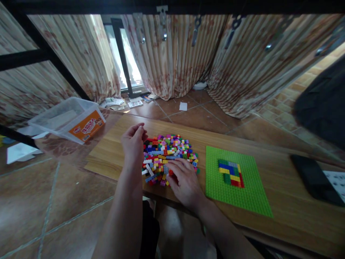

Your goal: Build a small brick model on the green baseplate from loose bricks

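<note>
A heap of small coloured toy bricks (176, 149) lies on the wooden bench. My left hand (133, 142) is raised at the heap's left edge, thumb and fingers pinched together; whatever they hold, if anything, is hidden. Over the near right side of the heap reaches my right hand (185, 181), its fingers stretched out and apart among the bricks. A red brick (170, 172) shows between its thumb and fingertips, not visibly gripped. To the right lies a green baseplate (215, 190) bearing a block of joined blue, yellow, red, green and grey bricks (230, 173).
A clear plastic bin (60, 118) with an orange label stands left of the wooden bench (105, 158). A dark flat device (312, 176) and a printed sheet (336, 183) lie at the bench's right end. Papers (114, 103) rest on the tiled floor near the curtains. A dark bar crosses overhead.
</note>
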Demonstrator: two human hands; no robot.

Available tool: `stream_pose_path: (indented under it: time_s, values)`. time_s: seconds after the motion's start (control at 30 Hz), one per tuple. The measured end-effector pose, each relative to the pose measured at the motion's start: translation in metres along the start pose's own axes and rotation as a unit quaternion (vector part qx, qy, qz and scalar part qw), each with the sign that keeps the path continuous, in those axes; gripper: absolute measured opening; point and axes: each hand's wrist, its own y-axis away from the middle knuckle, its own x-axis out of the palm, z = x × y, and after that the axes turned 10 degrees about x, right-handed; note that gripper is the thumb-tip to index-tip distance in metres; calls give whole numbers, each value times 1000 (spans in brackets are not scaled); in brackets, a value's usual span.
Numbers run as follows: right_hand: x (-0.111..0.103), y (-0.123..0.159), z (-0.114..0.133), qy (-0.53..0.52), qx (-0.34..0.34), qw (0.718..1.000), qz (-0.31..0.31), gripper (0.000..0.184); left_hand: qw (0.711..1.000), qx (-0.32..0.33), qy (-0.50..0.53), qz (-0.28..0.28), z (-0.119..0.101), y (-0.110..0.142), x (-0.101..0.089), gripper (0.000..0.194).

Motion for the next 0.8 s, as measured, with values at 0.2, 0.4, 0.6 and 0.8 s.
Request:
stream_pose_path:
  time_s: [0.2,0.4,0.6,0.8]
  values:
    - [12,-7,2,5,22,1000,-8,34,999,-16,28,6,-3,5,5,23]
    - [18,-9,0,3,7,999,-34,27,999,-29,20,13,-6,8,10,23]
    - [-12,-10,-6,-11,8,995,-102,25,997,-41,23,57,-7,13,16,22]
    - [-81,15,-50,15,89,977,-191,22,968,-50,-7,244,-2,46,42,16]
